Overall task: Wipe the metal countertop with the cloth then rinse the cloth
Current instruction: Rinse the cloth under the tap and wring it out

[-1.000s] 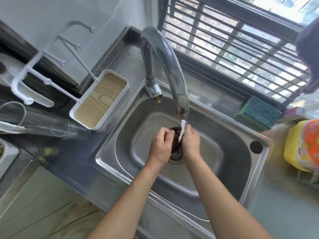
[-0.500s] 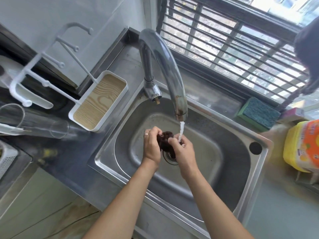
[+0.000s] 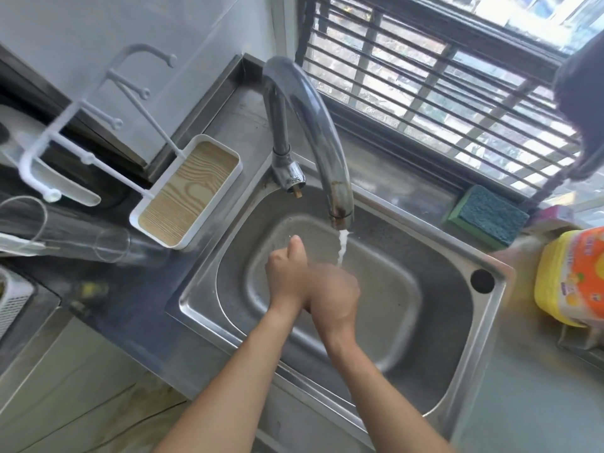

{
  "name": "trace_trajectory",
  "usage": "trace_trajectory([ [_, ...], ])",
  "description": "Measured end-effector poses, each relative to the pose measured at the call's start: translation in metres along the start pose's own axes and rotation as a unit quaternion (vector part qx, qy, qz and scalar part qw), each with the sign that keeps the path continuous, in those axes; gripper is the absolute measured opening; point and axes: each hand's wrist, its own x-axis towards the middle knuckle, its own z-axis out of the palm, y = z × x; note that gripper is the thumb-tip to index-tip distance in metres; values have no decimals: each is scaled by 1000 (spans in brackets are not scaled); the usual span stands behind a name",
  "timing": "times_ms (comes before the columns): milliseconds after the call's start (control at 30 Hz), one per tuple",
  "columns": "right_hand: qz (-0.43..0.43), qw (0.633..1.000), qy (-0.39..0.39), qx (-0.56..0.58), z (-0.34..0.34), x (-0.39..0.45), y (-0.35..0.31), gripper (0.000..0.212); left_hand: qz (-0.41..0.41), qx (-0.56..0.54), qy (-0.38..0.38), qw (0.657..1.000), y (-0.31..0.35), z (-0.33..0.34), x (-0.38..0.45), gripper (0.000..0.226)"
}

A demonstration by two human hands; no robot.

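My left hand (image 3: pixel 287 273) and my right hand (image 3: pixel 336 295) are clenched and pressed together over the middle of the steel sink (image 3: pixel 441 338). The dark cloth is squeezed between them and hidden from view. My right hand is blurred by motion. A thin stream of water (image 3: pixel 342 246) falls from the curved faucet (image 3: pixel 313 125) onto the top of my right hand. The metal countertop (image 3: pixel 137 315) runs along the left of the sink.
A white tray with a wood-grain base (image 3: pixel 189 194) and a white rack stand left of the faucet. A clear glass (image 3: pixel 65 237) lies at the far left. A green sponge (image 3: pixel 487 217) and a yellow container (image 3: pixel 572 279) sit at the right, under the barred window.
My hands have closed tightly together and shifted slightly left of the stream. The dark cloth, visible between my fingers before, is now covered by them.
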Motion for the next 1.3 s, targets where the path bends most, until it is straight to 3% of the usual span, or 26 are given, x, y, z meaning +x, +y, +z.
trace_trajectory([
  [100,80,996,9,-49,-3,35,7,59,36,-18,-91,995,-5,5,-21,55],
  [200,168,984,61,-13,-9,56,17,68,87,-19,-136,987,-9,6,-24,53],
  [267,229,967,110,15,-13,67,18,67,114,5,-157,981,-15,2,-20,46],
  [333,262,960,76,57,-23,76,16,61,89,9,-174,981,-21,-1,-17,34],
  [400,232,969,-17,83,-30,75,12,36,78,45,-151,984,-24,-6,-11,23],
  [467,143,987,-69,0,-37,64,10,19,72,72,-74,992,-21,-8,-3,20],
  [567,-11,987,-36,-158,-35,38,6,14,29,28,-2,999,-11,-6,8,25],
  [667,-76,992,-24,-94,-18,7,4,22,-60,-53,-59,995,-3,2,4,40],
  [733,-39,997,32,-54,-10,5,1,37,-100,-71,-116,986,-4,6,-6,61],
  [800,88,990,95,-58,-10,29,-2,47,-66,-71,-160,982,-8,13,-24,59],
  [867,197,974,107,-37,-16,50,-9,45,-17,-76,-186,979,-4,18,-36,49],
  [967,130,989,69,1,-14,38,-14,40,46,-24,-139,989,9,15,-19,41],
  [1033,50,998,3,23,-8,8,-17,34,2,-65,-60,996,14,9,-1,37],
  [1100,36,999,-22,14,-4,-1,-13,37,-21,-88,-28,995,14,5,3,36],
  [1233,170,982,81,-2,-7,48,4,44,18,-30,-153,988,1,13,-23,43],
  [1300,175,980,90,12,-11,51,4,40,33,0,-170,985,-2,16,-21,46],
])
